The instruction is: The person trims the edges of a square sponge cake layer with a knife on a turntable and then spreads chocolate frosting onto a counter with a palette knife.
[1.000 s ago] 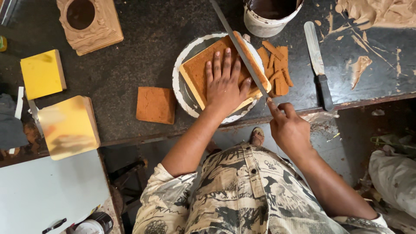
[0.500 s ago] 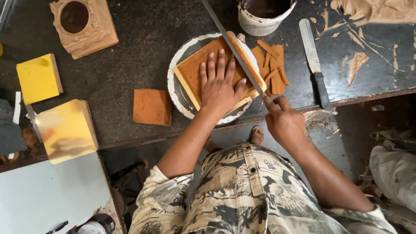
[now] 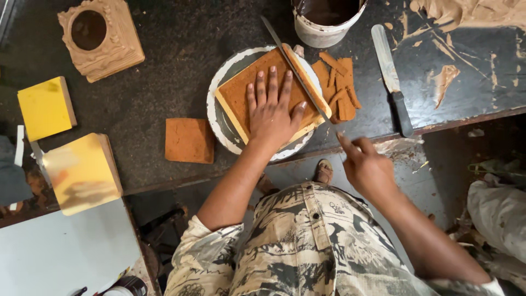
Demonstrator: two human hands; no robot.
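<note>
The left hand (image 3: 272,112) lies flat, fingers spread, on the clay slab (image 3: 241,93), pinning it to the round white wheel (image 3: 219,123) at the desk's (image 3: 164,60) front edge. The right hand (image 3: 366,167) is closed round the handle end of a long thin blade (image 3: 296,71), which lies along the slab's right edge.

Over the last second the blade has slid along that edge and the right hand has drawn back off the desk towards the body, while the left hand has stayed planted. I judge that a trimming stroke down the right side is being pulled through. Strips of cut clay (image 3: 338,90) lie heaped just beside the wheel on the right, so that side looks worked already.

A loose square of clay (image 3: 189,140) sits left of the wheel, and a broad knife (image 3: 390,74) lies untouched further right.
</note>
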